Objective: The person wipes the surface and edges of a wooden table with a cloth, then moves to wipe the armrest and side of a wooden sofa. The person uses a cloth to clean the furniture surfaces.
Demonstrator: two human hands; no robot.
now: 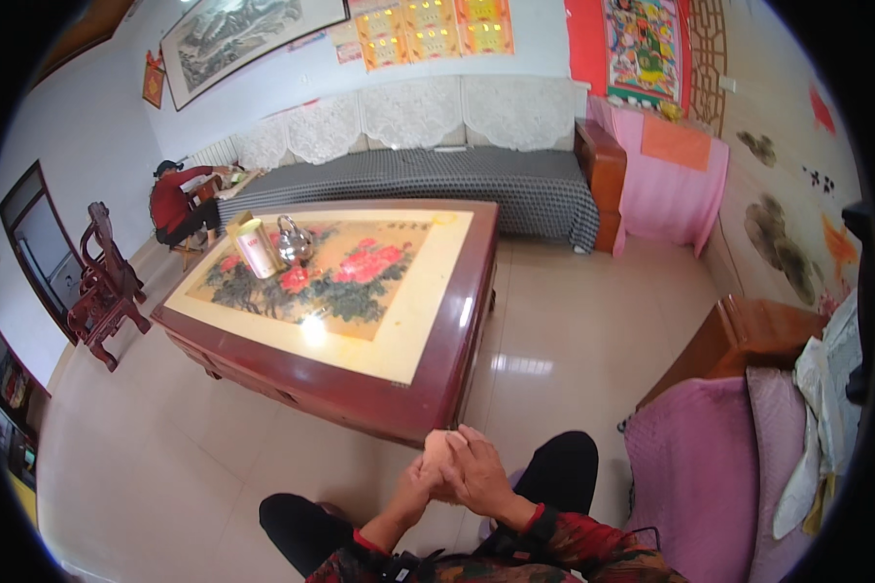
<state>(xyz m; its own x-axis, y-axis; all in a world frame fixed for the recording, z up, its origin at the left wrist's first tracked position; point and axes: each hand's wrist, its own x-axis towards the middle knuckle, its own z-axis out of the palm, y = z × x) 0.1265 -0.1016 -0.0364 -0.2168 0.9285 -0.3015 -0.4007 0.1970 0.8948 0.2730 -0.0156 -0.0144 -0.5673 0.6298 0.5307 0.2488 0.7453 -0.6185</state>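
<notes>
Both hands meet over my knees, just in front of the near corner of the low wooden table (437,390). Between them is a small pinkish-orange item (440,443), perhaps a folded cloth or sponge; the fingers cover much of it. My left hand (414,487) grips it from the left and below. My right hand (479,470) closes over it from the right, fingers bent across its top. On the table's far left part stand a pale cylindrical canister (257,250) and a shiny metal kettle (294,242), over a flower picture.
A long sofa with a checked cover (408,171) runs behind the table. A carved wooden chair (106,291) stands at left, near a person (179,200) seated on a low stool. Close on my right is a seat with a pink quilted cover (693,466).
</notes>
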